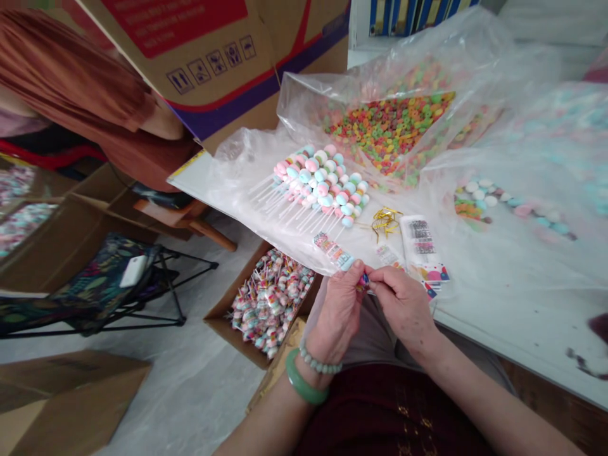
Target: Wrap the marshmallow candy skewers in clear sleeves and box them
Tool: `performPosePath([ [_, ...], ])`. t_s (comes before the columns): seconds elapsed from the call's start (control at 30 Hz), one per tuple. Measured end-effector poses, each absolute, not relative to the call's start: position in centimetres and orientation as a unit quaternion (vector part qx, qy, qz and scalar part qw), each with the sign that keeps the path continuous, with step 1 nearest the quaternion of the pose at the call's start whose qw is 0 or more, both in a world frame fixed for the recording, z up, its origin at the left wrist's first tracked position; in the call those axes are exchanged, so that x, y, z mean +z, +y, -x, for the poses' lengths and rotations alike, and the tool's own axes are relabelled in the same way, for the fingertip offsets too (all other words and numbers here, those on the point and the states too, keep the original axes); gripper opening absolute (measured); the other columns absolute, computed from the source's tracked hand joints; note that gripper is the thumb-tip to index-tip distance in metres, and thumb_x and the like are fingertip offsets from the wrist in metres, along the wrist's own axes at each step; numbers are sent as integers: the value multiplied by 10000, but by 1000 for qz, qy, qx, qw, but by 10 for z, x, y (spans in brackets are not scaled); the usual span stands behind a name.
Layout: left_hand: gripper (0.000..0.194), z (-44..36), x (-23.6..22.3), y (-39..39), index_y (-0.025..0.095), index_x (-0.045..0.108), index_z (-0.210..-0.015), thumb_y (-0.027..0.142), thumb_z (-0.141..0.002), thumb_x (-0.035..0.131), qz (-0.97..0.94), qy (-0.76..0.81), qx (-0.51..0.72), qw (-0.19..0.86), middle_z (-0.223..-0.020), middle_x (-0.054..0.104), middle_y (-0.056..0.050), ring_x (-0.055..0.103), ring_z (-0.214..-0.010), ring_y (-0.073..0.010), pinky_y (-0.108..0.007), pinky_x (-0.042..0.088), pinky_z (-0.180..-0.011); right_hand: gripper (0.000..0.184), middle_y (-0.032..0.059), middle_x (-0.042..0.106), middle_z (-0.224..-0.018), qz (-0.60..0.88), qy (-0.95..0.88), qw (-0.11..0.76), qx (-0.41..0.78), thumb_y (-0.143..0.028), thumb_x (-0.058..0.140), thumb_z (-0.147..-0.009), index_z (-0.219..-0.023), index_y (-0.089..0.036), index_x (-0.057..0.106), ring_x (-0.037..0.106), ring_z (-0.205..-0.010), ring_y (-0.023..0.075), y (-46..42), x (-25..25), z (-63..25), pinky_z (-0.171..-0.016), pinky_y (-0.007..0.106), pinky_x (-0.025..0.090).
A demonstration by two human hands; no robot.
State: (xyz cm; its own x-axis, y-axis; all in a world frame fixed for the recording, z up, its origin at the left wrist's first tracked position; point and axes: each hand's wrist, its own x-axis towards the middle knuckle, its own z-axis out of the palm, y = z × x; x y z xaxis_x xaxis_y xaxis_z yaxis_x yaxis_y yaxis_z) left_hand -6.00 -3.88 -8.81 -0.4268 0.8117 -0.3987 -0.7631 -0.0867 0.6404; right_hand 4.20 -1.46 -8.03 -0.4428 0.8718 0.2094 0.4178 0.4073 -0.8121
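A printed clear candy bag (332, 252), with pastel candy showing inside, points away from me over the table's front edge. My left hand (338, 307) is closed round its lower end, thumb on top. At the bag's bunched, dark blue mouth, my right hand (403, 307) pinches with thumb and fingertips; whether a tie is between them is too small to tell. Just beyond lie gold twist ties (386, 221) and a stack of flat printed bags (418, 239). Rows of marshmallow skewers (323, 180) on white sticks rest farther back to the left.
A big plastic bag of coloured candy rings (389, 136) lies at the back, with marshmallow strings (517, 206) under plastic at right. Below the table edge stands a carton (221, 313) of wrapped candies. A large box (228, 63), folding chair (109, 278) and co-worker's sleeve (95, 95) are left.
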Motion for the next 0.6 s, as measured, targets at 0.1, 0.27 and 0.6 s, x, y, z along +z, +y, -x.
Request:
performPosePath([
  [0.1, 214, 62, -85, -39, 103, 669, -796, 308, -740, 693, -7, 408, 713, 570, -778, 657, -50, 612, -723, -140, -248, 492, -726, 172, 96, 644, -960, 371, -845, 325, 206, -176, 518, -869, -1007, -151, 618, 582, -889, 221, -19, -77, -42, -781, 335, 453],
  [0.27, 163, 57, -81, -38, 112, 660, -849, 261, -795, 620, 56, 378, 692, 613, -885, 659, -50, 617, -823, -142, -253, 482, -856, 261, 147, 630, -1091, 359, -885, 290, 56, -152, 491, -878, -1108, -143, 614, 549, -999, 284, -21, -77, -36, -882, 444, 404],
  [0.6, 392, 70, -76, -52, 168, 689, -1010, 241, -637, 786, -140, 392, 626, 660, -977, 661, -63, 580, -1001, -195, -302, 433, -914, 117, -93, 369, -454, 336, -254, 150, 894, -283, 572, -701, -776, -196, 546, 261, -355, 68, 3, -71, -44, -424, 215, 293],
])
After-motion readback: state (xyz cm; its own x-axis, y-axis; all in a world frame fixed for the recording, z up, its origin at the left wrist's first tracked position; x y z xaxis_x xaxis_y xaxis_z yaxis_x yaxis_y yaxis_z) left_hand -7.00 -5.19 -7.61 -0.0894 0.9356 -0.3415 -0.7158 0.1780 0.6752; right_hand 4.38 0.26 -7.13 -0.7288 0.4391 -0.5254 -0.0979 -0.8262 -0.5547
